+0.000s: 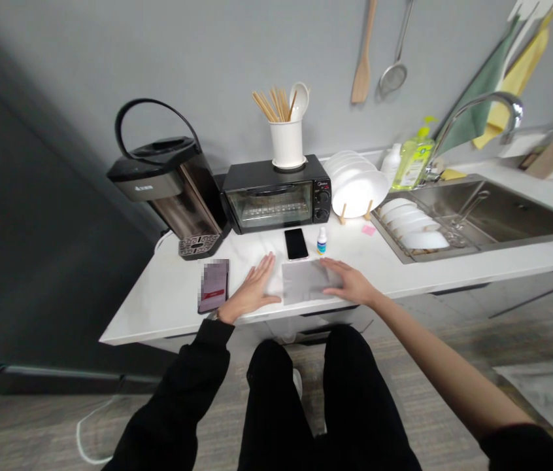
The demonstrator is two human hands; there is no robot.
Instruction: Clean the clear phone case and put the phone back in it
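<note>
A thin grey cloth or sheet [303, 282] lies flat near the front edge of the white counter. Just left of it is my left hand [254, 288], fingers stretched out and holding nothing. My right hand [350, 281] rests over the sheet's right side with its fingers apart. Behind the sheet lies a phone [297, 244] with a dark screen. A small white bottle with a blue label [322, 241] stands upright to the phone's right. Near my left wrist is a second phone [214, 286], its screen lit and partly blurred out.
A black toaster oven [274, 203] carries a white utensil pot [287, 142]. Left of it stands a water dispenser [173, 190]. White plates [357, 186] sit in a wooden rack, and bowls [414, 226] lie in the steel sink [516, 209]. A pink slip [368, 230] is beside the plates.
</note>
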